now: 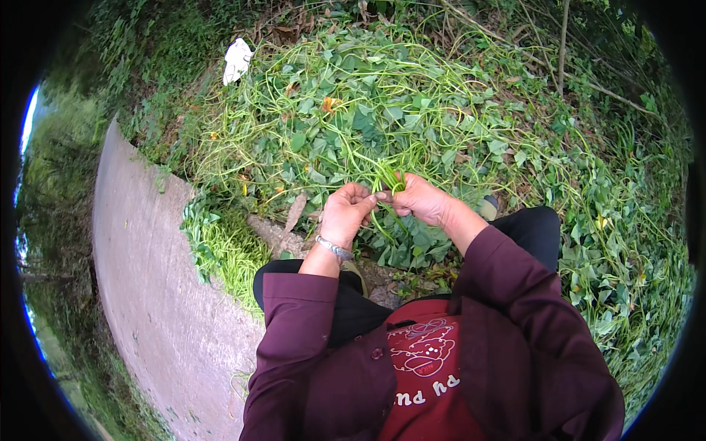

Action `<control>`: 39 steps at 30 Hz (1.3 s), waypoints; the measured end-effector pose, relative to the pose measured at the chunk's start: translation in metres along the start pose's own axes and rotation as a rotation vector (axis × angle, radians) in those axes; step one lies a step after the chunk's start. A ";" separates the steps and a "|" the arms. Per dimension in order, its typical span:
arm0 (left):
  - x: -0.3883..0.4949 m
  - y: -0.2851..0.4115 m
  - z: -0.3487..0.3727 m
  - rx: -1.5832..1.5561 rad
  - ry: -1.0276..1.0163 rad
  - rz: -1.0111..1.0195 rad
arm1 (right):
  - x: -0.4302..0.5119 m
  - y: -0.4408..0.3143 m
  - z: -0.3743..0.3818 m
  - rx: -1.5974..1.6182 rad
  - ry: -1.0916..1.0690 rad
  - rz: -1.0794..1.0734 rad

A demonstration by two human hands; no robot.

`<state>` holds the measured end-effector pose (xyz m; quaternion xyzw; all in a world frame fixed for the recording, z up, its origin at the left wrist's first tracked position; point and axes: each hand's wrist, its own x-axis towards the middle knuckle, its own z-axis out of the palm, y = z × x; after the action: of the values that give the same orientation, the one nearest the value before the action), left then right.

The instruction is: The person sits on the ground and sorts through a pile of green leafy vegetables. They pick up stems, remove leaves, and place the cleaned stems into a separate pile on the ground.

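My right hand (pixel 422 199) grips a small bunch of green leaf stalks (pixel 388 175), whose ends stick up past the fingers. Leaves on the same stalks appear to hang down below it. My left hand (pixel 346 212), with a silvery bracelet at the wrist, pinches at a stalk between thumb and forefinger; its fingertips meet those of the right. Beyond both hands spreads a broad heap of cut leafy vines (pixel 353 110). Left of my knee lies a pile of stripped green stalks (pixel 229 248), with some leaves along its outer side.
A concrete path (pixel 160 264) curves along the left. Something white (pixel 237 60) lies at the heap's far left edge. A thin bare stem (pixel 562 49) and a long branch (pixel 601 88) stand among undergrowth at the upper right. My shoes rest below the hands, near flat stones.
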<state>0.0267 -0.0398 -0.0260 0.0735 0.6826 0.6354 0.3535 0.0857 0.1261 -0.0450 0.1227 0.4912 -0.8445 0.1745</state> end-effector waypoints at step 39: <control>0.006 0.013 -0.014 -0.501 -0.004 0.074 | -0.002 -0.015 0.021 0.077 0.121 -0.088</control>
<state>0.0097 -0.0458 -0.0176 0.0099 0.5001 0.7970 0.3386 0.0805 0.1147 -0.0218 0.1585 0.4729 -0.8607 0.1024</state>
